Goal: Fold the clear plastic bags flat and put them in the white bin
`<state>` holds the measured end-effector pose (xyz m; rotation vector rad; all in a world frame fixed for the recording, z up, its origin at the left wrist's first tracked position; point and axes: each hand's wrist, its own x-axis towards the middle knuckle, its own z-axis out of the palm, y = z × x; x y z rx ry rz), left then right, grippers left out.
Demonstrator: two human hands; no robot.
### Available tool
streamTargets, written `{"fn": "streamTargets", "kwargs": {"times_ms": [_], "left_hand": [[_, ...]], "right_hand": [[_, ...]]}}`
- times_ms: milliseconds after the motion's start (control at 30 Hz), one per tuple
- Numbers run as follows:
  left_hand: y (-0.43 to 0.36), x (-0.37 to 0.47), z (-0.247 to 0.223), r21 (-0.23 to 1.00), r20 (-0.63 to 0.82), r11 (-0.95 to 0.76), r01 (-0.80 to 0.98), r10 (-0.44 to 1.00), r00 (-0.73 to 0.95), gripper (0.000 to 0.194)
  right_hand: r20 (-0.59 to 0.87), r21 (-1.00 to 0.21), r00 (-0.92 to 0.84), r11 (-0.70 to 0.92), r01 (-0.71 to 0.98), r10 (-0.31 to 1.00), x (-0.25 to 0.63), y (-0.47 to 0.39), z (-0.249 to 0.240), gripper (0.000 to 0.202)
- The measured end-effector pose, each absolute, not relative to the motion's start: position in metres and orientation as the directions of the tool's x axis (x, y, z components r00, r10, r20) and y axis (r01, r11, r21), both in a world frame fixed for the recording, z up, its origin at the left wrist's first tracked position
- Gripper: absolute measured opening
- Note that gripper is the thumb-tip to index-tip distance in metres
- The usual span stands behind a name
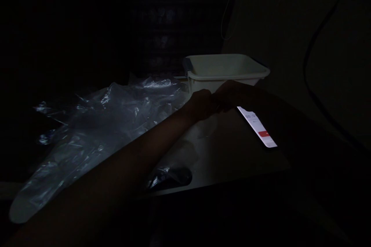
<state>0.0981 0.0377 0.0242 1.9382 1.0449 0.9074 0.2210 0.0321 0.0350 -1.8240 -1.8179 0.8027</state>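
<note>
My left hand (202, 104) is closed, knuckles up, over the middle of the table. Against it, my right hand (228, 94) is bent inward with its fingers curled. The two hands meet in front of a pale plastic tub (224, 79). Whatever their fingers grip is too dark to make out. Clear plastic sheeting or bags (121, 112) lie crumpled in a heap left of my hands, partly behind my left forearm. Just below my right wrist is a lit phone (262, 129) showing digits and a red button, its upper part covered by the hand.
The scene is very dark. A dark rounded object (176, 176) lies near the front edge of the pale table (214, 162). The tub has grey handles and stands at the back. A dark cable (307, 58) hangs along the wall at right.
</note>
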Motion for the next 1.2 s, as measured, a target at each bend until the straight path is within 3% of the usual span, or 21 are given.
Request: {"fn": "streamTargets", "kwargs": {"times_ms": [100, 200, 267, 433, 600, 833, 967, 1200], "left_hand": [[0.033, 0.085, 0.017, 0.827, 0.161, -0.348, 0.442, 0.899, 0.407, 0.008], [0.026, 0.074, 0.013, 0.913, 0.125, -0.233, 0.336, 0.941, 0.314, 0.011], [0.017, 0.070, 0.010, 0.965, 0.104, -0.156, 0.212, 0.966, 0.237, 0.010], [-0.005, 0.066, 0.004, 0.988, 0.138, -0.149, 0.038, 0.970, 0.202, 0.011], [-0.009, 0.054, 0.001, 0.992, 0.126, -0.121, -0.036, 0.969, 0.214, 0.010], [-0.018, 0.047, 0.003, 0.989, 0.028, 0.013, -0.145, 0.961, 0.274, 0.016], [-0.020, 0.043, -0.001, 0.996, -0.020, 0.050, -0.079, 0.942, 0.336, 0.012], [-0.018, 0.039, -0.007, 0.999, -0.050, 0.049, 0.008, 0.975, 0.216, 0.024]], "right_hand": [[-0.083, -0.779, -0.088, -0.009, 0.626, 0.993, 0.216, 0.022, 0.034, 0.022], [0.118, -0.828, -0.027, 0.113, 0.550, 0.993, 0.214, 0.003, 0.018, 0.025], [0.278, -0.780, 0.058, 0.191, 0.596, 0.959, 0.214, -0.012, 0.001, 0.028], [0.446, -0.588, -0.051, 0.336, 0.736, 0.894, 0.210, -0.035, -0.021, 0.038], [0.460, -0.542, -0.076, 0.348, 0.765, 0.885, 0.199, -0.039, -0.003, 0.017], [0.449, -0.464, -0.104, 0.331, 0.822, 0.888, 0.190, -0.044, 0.006, 0.015], [0.468, -0.393, -0.141, 0.348, 0.851, 0.872, 0.189, -0.043, 0.008, 0.016], [0.449, -0.353, -0.108, 0.287, 0.890, 0.887, 0.192, -0.044, 0.009, 0.017]]}}
